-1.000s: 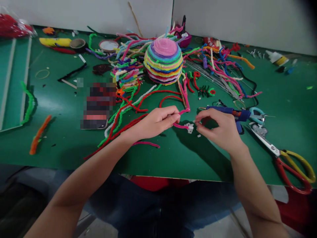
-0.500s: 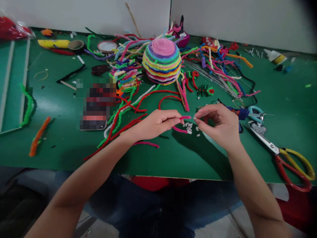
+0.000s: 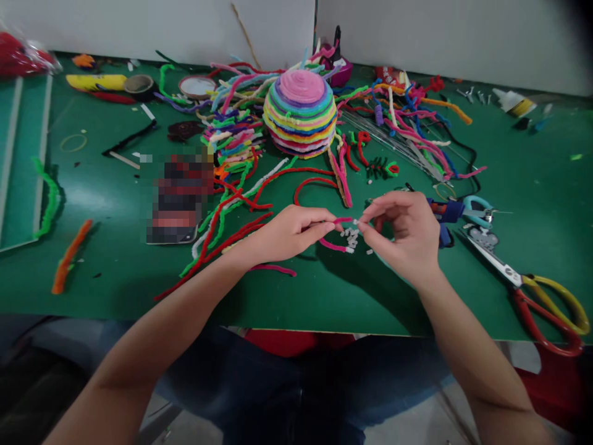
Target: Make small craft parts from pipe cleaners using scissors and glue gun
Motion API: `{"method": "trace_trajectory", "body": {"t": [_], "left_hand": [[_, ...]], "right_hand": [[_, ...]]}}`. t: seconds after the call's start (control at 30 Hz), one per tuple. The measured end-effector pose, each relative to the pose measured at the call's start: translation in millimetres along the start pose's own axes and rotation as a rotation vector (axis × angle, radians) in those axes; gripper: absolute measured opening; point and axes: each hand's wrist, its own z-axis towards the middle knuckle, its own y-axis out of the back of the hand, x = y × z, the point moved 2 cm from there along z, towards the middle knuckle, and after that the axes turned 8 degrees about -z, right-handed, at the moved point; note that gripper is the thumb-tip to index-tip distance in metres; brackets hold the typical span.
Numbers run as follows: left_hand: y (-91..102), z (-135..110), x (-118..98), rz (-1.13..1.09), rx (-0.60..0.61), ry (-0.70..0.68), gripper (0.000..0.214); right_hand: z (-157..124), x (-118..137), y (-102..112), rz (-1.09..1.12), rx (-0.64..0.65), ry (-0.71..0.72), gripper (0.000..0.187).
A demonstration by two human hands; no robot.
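My left hand (image 3: 290,232) is closed in a pinch on a pink pipe cleaner (image 3: 334,245), whose free end sticks out to the right. My right hand (image 3: 407,235) is pinched on a tiny white bead (image 3: 356,222) right at that pink tip. A small pile of white beads (image 3: 351,238) lies on the green mat (image 3: 324,290) between my hands. Behind them stands a striped dome (image 3: 301,112) wound from many coloured pipe cleaners.
Loose pipe cleaners (image 3: 407,123) sprawl around the dome. A blue glue gun (image 3: 445,213), small teal pliers (image 3: 479,213) and red-and-yellow scissors (image 3: 542,296) lie to the right. A blurred-out flat object (image 3: 178,194) sits left of centre. An orange pipe cleaner (image 3: 69,256) and tape rolls (image 3: 139,83) lie far left.
My left hand lifted the pink pipe cleaner's tip off the mat. My right hand rose from the bead pile and moved left to meet that tip.
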Motion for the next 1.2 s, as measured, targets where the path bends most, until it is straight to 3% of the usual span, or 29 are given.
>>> {"method": "trace_trajectory", "body": {"t": [0.17,0.43,0.63,1.2], "left_hand": [[-0.2,-0.5,-0.5,0.007,0.003,0.0,0.027],[0.1,-0.1,1.8,0.015,0.005,-0.026,0.027],[0.2,-0.7,3.0,0.019,0.011,-0.023,0.028],[-0.4,-1.7,6.1,0.133,0.028,-0.042,0.027]], "right_hand": [[-0.8,-3.7,0.0,-0.086,0.056,-0.066,0.03],[-0.2,-3.8,0.8,-0.046,0.038,-0.026,0.032],[1.6,-5.1,-1.2,0.094,0.019,0.082,0.035],[2.0,-2.6,-0.8,0.085,0.055,0.044,0.038]]}}
